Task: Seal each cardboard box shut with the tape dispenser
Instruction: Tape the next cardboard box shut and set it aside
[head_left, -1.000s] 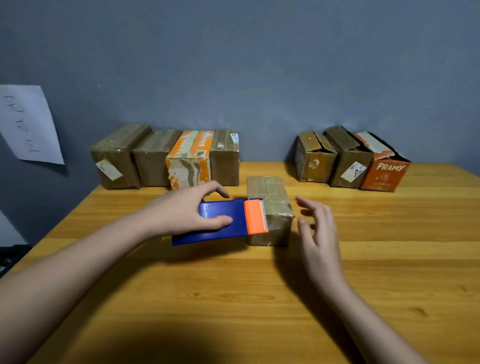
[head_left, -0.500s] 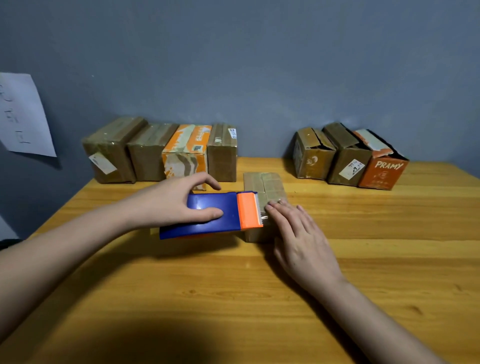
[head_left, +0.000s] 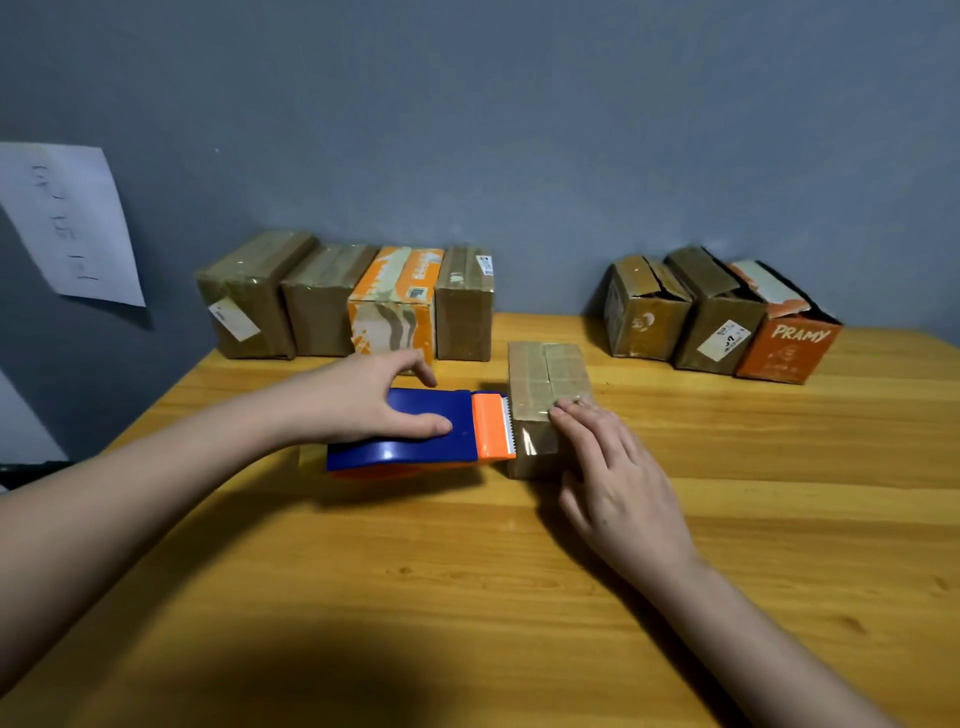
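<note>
My left hand (head_left: 363, 402) grips the one tape dispenser (head_left: 415, 434), thumb along its blue side and fingers curled over the top, with the orange toothed end touching the left face of the small cardboard box (head_left: 545, 395) at centre. My right hand (head_left: 618, 483) lies flat with straight fingers (head_left: 571, 415) pressing on the near top edge of that box, where a shiny strip of tape runs down the near face. The box stands on the worktop (head_left: 467, 597), at about 12 o'clock from my hands.

Counting outward: at 11 o'clock, against the wall, a row of four boxes (head_left: 343, 301) touching side by side, three brown and one orange and white. At 1 o'clock a second row of three boxes (head_left: 722, 317), two brown and one orange marked PRAMY, their top flaps loose. That makes eight boxes. One paper sheet (head_left: 67, 223) hangs on the wall at 10 o'clock.
</note>
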